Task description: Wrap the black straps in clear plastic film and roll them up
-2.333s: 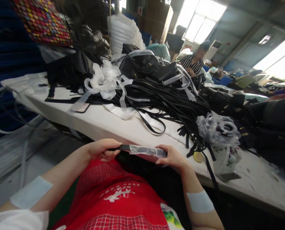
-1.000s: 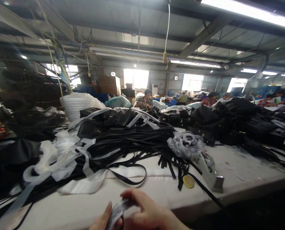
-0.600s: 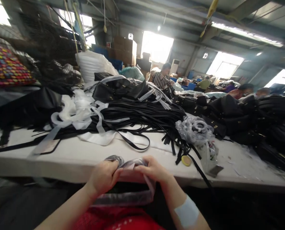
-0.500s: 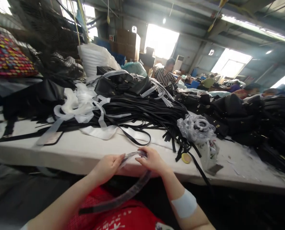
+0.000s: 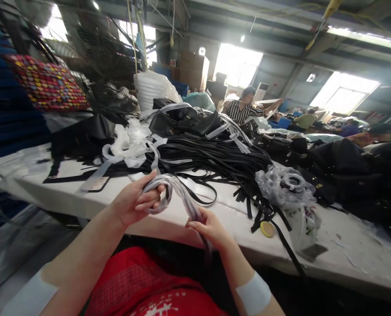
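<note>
My left hand (image 5: 134, 202) is raised over the table edge with a plastic-sleeved black strap (image 5: 179, 193) looped around its fingers. The strap runs down and to the right into my right hand (image 5: 208, 228), which pinches it lower down, close to my red apron. Both hands are closed on this one strap. Just beyond them a big heap of loose black straps (image 5: 215, 160) lies on the white table (image 5: 83, 199).
White plastic sleeves (image 5: 129, 147) and black bags (image 5: 182, 120) pile up behind the straps. A crumpled clear plastic bundle (image 5: 286, 186) and a small yellow disc (image 5: 267, 228) sit to the right. A person in a striped top (image 5: 243, 112) works at the far end. A colourful bag (image 5: 47, 85) hangs at left.
The strap was first held flat between both hands near my lap. Now my left hand has risen with the strap wound around its fingers, and my right hand has slid down along it.
</note>
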